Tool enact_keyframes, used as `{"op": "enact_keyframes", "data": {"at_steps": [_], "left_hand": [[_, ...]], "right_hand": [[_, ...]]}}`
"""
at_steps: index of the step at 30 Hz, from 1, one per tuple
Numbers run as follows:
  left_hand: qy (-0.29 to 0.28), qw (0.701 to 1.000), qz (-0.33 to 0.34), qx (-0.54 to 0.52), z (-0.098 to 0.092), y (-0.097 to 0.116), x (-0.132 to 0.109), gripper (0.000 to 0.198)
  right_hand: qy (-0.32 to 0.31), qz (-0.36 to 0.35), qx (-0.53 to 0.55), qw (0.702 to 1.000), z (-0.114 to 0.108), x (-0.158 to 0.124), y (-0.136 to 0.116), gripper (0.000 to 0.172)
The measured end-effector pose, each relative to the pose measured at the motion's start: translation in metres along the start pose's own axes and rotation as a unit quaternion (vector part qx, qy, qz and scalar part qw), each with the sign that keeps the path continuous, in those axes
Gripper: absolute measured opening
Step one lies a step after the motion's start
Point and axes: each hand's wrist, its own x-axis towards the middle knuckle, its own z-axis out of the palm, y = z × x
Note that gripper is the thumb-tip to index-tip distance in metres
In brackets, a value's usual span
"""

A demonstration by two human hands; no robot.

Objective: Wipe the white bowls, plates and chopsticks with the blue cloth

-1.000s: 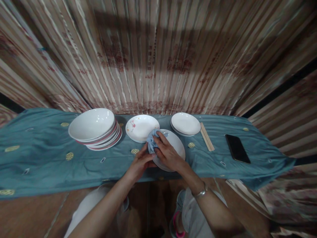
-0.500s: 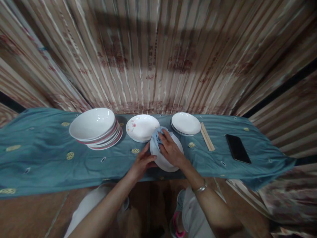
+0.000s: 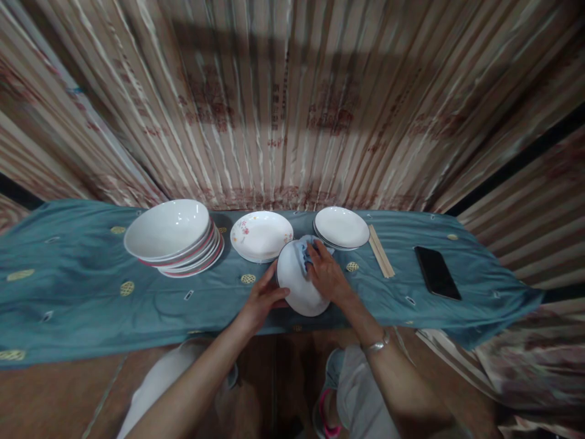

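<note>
- The left hand [image 3: 262, 299] pinches the near-left edge of a white plate [image 3: 299, 297], its thumb lying over the plate's surface and its fingers going around the rim, partly hidden.
- The right hand [image 3: 326, 275] has its fingers bunched on a crumpled blue cloth [image 3: 303, 249], pressing it against the upper right part of the plate; a silvery bracelet [image 3: 378, 343] circles that wrist.
- The white plate, thinly edged in dark, is on the person's side of the floral plate stack [image 3: 262, 236] and a little to its right. It looks tilted; whether any part of it rests on the surface below, I cannot tell.
- Left of the floral plate stack stands a wide white bowl [image 3: 169, 230], leaning somewhat to the left on a pile of white dishes [image 3: 205, 261] with reddish bands.
- Right of the floral plate stack, close by, is a short pile of dark-rimmed plates [image 3: 342, 225], white on top.
- Farther right of it lie pale wooden chopsticks [image 3: 381, 251], side by side at a slant.
- Farthest right of it is a black smartphone [image 3: 437, 272], lying flat.
- Beneath the floral plate stack spreads a teal tablecloth [image 3: 100, 305] with yellow motifs.
- Behind it hangs a pleated beige curtain [image 3: 256, 122] with reddish tree prints and dark characters.
</note>
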Motion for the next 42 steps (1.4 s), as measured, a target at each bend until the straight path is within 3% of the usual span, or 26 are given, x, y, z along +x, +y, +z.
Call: {"op": "enact_keyframes", "data": {"at_steps": [10, 24, 33, 38, 42], "left_hand": [[0.003, 1.000, 0.001, 0.000, -0.002, -0.002, 0.002, 0.093], [-0.017, 0.999, -0.028, -0.042, 0.007, -0.009, -0.001, 0.074], [-0.022, 0.999, -0.015, -0.027, 0.006, -0.012, 0.001, 0.067], [-0.009, 0.998, -0.043, -0.034, 0.007, -0.009, 0.002, 0.071], [-0.039, 0.996, -0.051, -0.058, 0.009, -0.006, 0.000, 0.070]], "right_hand": [[-0.094, 0.039, -0.124, 0.987, -0.015, -0.011, 0.004, 0.041], [-0.192, 0.061, -0.169, 0.965, -0.035, -0.027, 0.004, 0.031], [-0.228, 0.025, -0.021, 0.973, -0.045, -0.029, 0.008, 0.027], [-0.241, 0.003, 0.102, 0.965, -0.049, -0.028, 0.004, 0.026], [-0.227, -0.012, 0.196, 0.954, -0.042, -0.028, 0.002, 0.027]]}}
